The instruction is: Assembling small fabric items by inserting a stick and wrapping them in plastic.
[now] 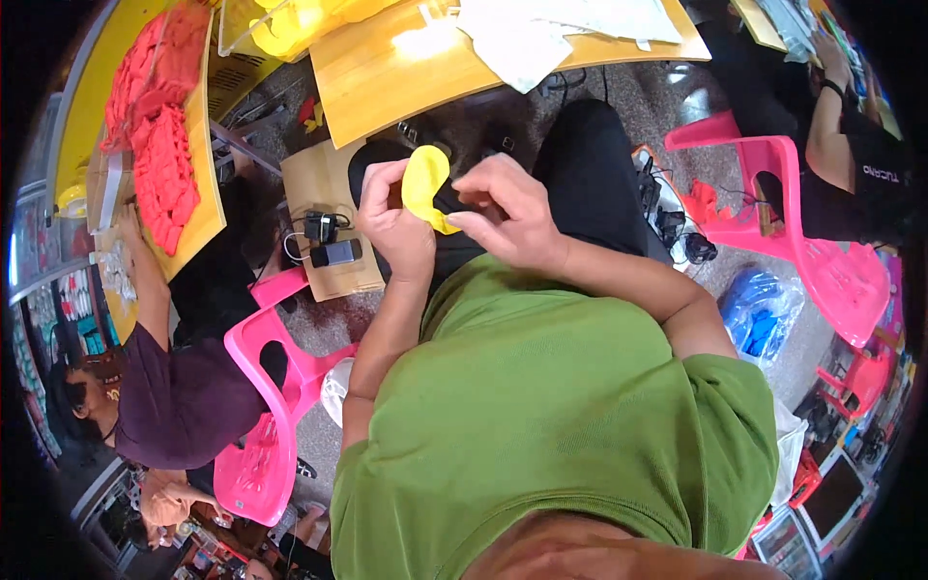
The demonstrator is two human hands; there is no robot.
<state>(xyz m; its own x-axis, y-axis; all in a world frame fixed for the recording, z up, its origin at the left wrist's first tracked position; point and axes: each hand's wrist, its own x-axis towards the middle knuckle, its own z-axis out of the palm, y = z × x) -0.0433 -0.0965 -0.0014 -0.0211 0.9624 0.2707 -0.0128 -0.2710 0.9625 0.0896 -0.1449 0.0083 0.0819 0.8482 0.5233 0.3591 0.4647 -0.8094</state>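
Above my lap, a soft, bright yellow piece (423,179) with a rounded top and a narrower lower end is held upright; I cannot tell its exact kind. My left hand (394,227) is closed around its left side, thumb and fingers pressed against it. On the other side, my right hand (512,213) has its fingers curled, and its thumb and fingertips pinch the tapering lower end. Part of the yellow piece is hidden behind my hands.
Ahead is a wooden table (387,97) with white cloth (522,43) and yellow pieces (314,24). Red pieces (164,174) are heaped on a table at left. People sit on pink chairs (256,464) either side. A cardboard box (324,184) holds a dark device.
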